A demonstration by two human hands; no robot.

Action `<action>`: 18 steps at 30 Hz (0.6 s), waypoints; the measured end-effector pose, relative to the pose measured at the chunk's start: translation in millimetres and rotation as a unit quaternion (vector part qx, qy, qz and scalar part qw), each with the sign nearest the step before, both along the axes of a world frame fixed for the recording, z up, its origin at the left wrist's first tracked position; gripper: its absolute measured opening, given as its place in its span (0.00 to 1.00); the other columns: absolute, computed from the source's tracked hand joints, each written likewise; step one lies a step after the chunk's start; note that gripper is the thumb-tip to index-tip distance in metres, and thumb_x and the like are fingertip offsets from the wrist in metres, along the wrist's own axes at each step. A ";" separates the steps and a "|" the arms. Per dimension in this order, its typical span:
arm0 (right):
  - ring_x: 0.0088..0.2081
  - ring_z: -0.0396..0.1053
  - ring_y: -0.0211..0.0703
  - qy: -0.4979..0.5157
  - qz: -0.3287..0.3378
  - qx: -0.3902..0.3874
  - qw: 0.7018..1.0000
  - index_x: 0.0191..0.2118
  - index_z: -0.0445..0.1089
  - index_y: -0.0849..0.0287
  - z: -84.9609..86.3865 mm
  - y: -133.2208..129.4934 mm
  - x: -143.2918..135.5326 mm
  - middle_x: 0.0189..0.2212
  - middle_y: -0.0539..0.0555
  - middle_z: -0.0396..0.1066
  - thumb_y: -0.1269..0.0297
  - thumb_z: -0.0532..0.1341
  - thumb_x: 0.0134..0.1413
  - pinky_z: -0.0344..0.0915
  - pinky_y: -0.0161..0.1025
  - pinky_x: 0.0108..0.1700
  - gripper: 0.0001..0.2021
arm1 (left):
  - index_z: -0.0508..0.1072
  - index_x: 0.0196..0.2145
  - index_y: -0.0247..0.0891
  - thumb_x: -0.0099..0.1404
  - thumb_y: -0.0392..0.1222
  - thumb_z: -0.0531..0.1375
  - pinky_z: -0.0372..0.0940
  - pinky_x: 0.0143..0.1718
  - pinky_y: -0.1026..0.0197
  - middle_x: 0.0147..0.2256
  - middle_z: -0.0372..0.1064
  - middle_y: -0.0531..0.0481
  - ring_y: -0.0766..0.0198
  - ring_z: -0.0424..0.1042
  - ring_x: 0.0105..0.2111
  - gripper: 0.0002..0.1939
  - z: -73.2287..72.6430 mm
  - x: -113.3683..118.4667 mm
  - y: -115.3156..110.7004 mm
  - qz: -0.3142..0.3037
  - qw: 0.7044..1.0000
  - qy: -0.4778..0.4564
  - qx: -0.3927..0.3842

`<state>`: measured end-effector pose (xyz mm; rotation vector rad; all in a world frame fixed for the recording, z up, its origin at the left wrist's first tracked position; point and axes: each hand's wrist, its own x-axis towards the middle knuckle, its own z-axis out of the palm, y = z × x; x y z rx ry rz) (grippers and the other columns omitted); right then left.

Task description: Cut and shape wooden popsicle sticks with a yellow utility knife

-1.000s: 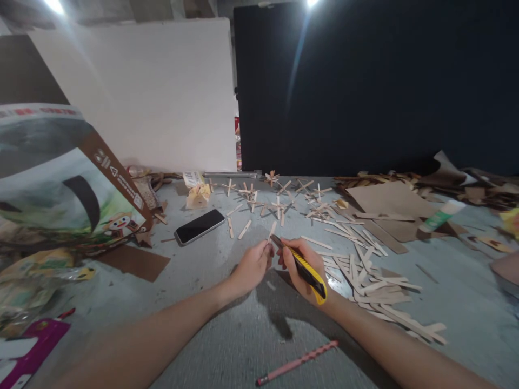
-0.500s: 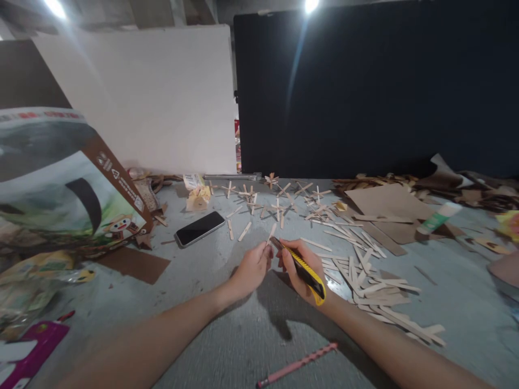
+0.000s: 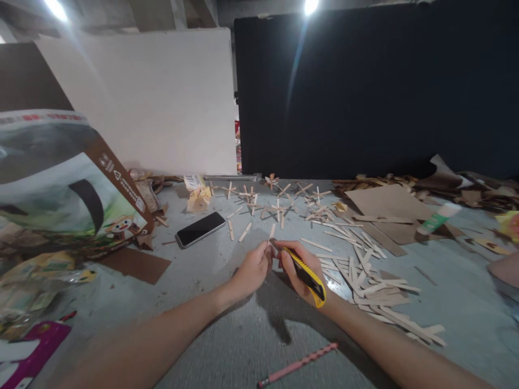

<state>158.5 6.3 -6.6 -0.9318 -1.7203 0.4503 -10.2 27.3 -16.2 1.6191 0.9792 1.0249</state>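
Pinched in my left hand [image 3: 254, 268] is a small wooden stick [image 3: 272, 231], its upper end pointing up and away. My right hand [image 3: 299, 266] grips a yellow and black utility knife [image 3: 306, 274], and its blade end meets the stick beside my left fingertips. The exact contact point is too small to make out. Behind my hands lie crossed wooden sticks [image 3: 278, 208] and two loose short ones. To the right of my right hand spreads a pile of loose flat sticks [image 3: 373, 289].
A phone [image 3: 200, 229] lies left of centre, a pink twisted pencil [image 3: 298, 364] in front. Cardboard sheets [image 3: 389, 205] and a glue stick [image 3: 440, 219] are at the right. A large printed bag [image 3: 60, 189] and a purple object [image 3: 40, 351] stand left.
The knife's blade end has moved slightly left onto the stick, closer to my left fingertips. Both hands keep their hold. The view has shifted very slightly.
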 end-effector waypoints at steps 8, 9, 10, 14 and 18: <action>0.32 0.79 0.44 -0.011 -0.017 0.007 1.000 0.49 0.75 0.54 0.8 0.4 0.2 0.33 0.54 0.81 0.54 0.56 0.73 0.75 0.38 0.37 0.14 | 0.66 0.38 0.40 0.76 0.49 0.51 0.61 0.35 0.61 0.30 0.64 0.54 0.64 0.63 0.30 0.12 -1.4 -0.6 -3.8 -0.013 1.000 0.013 0.000; 0.31 0.79 0.43 -0.007 -0.012 0.006 1.000 0.49 0.75 0.54 1.7 0.0 0.5 0.33 0.53 0.81 0.54 0.56 0.73 0.75 0.38 0.36 0.14 | 0.66 0.39 0.40 0.76 0.50 0.51 0.61 0.36 0.60 0.30 0.64 0.54 0.63 0.63 0.31 0.13 -0.8 -0.5 -3.9 -0.015 1.000 0.013 0.003; 0.29 0.78 0.43 0.000 -0.006 0.006 1.000 0.49 0.75 0.54 2.4 -0.2 0.8 0.32 0.53 0.80 0.55 0.56 0.73 0.74 0.37 0.35 0.13 | 0.66 0.39 0.40 0.76 0.51 0.50 0.62 0.37 0.60 0.30 0.65 0.54 0.63 0.64 0.32 0.13 0.1 -0.4 -4.0 -0.017 1.000 0.013 0.006; 0.28 0.77 0.41 0.010 0.007 0.005 1.000 0.50 0.74 0.55 2.5 0.2 1.6 0.32 0.52 0.80 0.56 0.57 0.72 0.74 0.36 0.34 0.12 | 0.66 0.39 0.40 0.77 0.54 0.49 0.62 0.37 0.60 0.30 0.65 0.53 0.63 0.64 0.32 0.16 4.8 -0.1 -4.4 -0.009 1.000 0.014 0.020; 0.32 0.78 0.43 0.000 0.021 0.024 0.999 0.54 0.73 0.56 -0.2 0.9 2.5 0.36 0.55 0.80 0.55 0.57 0.71 0.75 0.38 0.37 0.15 | 0.64 0.37 0.41 0.77 0.54 0.49 0.60 0.35 0.60 0.28 0.63 0.54 0.64 0.63 0.30 0.17 6.1 0.1 -3.7 0.000 0.999 0.023 0.022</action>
